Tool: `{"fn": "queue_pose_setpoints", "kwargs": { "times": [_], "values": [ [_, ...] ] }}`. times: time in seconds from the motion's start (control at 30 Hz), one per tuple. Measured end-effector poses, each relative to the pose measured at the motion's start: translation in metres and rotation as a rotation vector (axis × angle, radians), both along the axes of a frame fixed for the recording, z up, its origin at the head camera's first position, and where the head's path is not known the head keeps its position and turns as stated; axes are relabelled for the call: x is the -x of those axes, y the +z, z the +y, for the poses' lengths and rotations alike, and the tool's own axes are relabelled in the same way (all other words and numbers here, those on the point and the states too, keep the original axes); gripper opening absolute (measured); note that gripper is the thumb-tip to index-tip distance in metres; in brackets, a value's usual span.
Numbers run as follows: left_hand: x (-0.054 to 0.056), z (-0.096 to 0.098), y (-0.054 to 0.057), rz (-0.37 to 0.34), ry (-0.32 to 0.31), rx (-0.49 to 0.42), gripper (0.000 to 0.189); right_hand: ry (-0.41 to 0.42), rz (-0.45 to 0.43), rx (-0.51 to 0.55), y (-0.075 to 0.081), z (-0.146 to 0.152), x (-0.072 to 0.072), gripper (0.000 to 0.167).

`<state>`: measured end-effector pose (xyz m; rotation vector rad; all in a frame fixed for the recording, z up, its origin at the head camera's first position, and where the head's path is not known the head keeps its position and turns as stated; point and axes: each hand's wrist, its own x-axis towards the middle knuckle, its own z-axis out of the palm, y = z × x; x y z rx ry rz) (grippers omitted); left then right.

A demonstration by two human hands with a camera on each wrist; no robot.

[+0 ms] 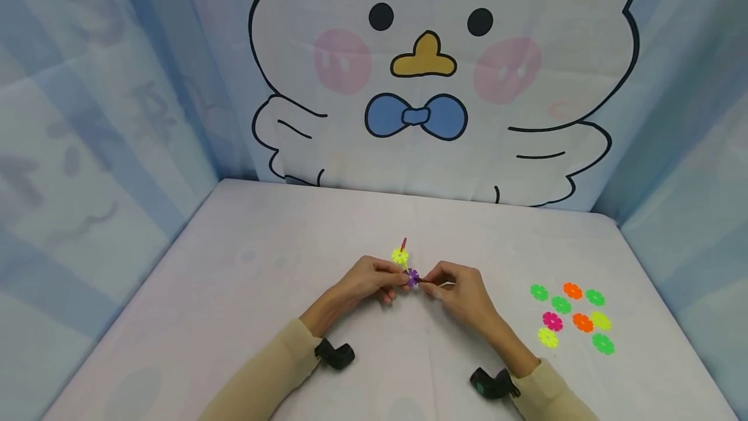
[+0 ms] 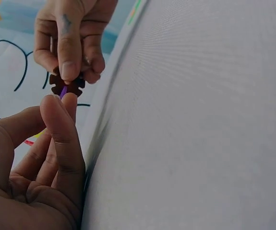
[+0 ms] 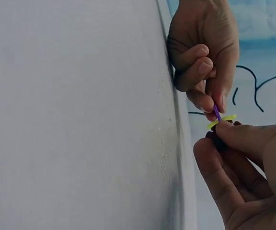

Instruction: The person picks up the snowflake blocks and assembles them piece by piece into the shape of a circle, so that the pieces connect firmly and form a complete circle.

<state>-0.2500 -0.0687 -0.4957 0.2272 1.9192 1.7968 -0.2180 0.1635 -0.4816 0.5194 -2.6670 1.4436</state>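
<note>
Near the middle of the table, my left hand [image 1: 367, 280] pinches a purple notched snowflake disc [image 1: 413, 277] between thumb and fingers. A yellow snowflake disc [image 1: 400, 256] is joined to it, and a red disc [image 1: 403, 244], seen edge-on, stands at the top of this small chain. My right hand [image 1: 465, 294] pinches a dark brown snowflake disc [image 2: 58, 88] by thumb and fingertips. In the left wrist view the brown disc faces the camera, and the purple disc's edge meets it at the notches. Fingertips hide part of both discs.
To the right on the white table [image 1: 234, 317] lie several loose discs: green [image 1: 603, 344], orange [image 1: 582, 322], yellow [image 1: 548, 337] and pink [image 1: 552, 321]. A printed cloth backdrop [image 1: 409, 161] stands behind the table's far edge, with blue curtains [image 1: 87, 148] at the sides.
</note>
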Motion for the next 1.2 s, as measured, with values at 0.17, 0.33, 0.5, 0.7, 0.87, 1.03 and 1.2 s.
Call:
{"fn": "queue_pose_setpoints", "kwargs": {
  "times": [0.17, 0.33, 0.5, 0.7, 0.87, 1.03, 1.2],
  "values": [
    [0.000, 0.000, -0.001, -0.003, 0.015, -0.007, 0.023, 0.071, -0.043, -0.069, 0.005, 0.014, 0.004, 0.012],
    [-0.001, 0.000, -0.001, -0.021, 0.020, -0.018, 0.022, 0.103, -0.057, -0.195, 0.015, 0.050, 0.013, 0.016],
    [-0.001, 0.001, 0.000, -0.024, 0.015, -0.027, 0.019, 0.056, -0.060, -0.285, 0.025, 0.096, 0.020, 0.022],
    [0.000, 0.000, 0.000, -0.035, 0.022, -0.039, 0.019, -0.022, -0.096, -0.404, 0.035, 0.143, 0.021, 0.027],
    [0.002, -0.001, -0.001, -0.047, 0.033, -0.032, 0.019, -0.074, -0.136, -0.532, 0.032, 0.177, 0.017, 0.027],
    [0.003, -0.001, -0.001, -0.058, 0.042, -0.059, 0.020, -0.105, -0.197, -0.587, 0.031, 0.197, 0.014, 0.033],
    [0.003, -0.001, 0.000, -0.065, 0.039, -0.076, 0.019, -0.093, -0.252, -0.584, 0.031, 0.202, 0.015, 0.028]
  ]
}}
